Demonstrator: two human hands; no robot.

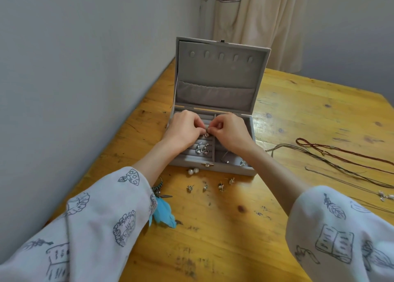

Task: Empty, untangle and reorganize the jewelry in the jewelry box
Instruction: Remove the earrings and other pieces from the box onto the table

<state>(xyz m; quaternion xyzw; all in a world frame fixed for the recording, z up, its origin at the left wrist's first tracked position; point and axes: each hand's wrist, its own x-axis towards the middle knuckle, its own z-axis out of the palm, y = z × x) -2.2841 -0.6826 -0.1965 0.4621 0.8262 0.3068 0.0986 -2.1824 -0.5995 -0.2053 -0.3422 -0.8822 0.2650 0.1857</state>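
Head view puts you at the reorganizing step: your left hand [183, 130] and right hand [231, 130] meet fingertip to fingertip over the ring-roll section of the open jewelry box [232, 171], both pinching one small silver earring [206, 134] between them. Just nearer you than your hands, a pair of drop earrings [202, 149] already sits in the rolls. Next, I judge, you need to press this piece into a free slot, which calls for a fine, steady push so that it seats upright. More loose studs [221, 185] and two pearls [193, 171] wait on the worktop [234, 228] beneath your wrists, and cords and chains [341, 162] lie well off to your right. Your fingers hide how the piece is held and whether it is one part or two; a blue feather piece [164, 213] is half under your left sleeve.
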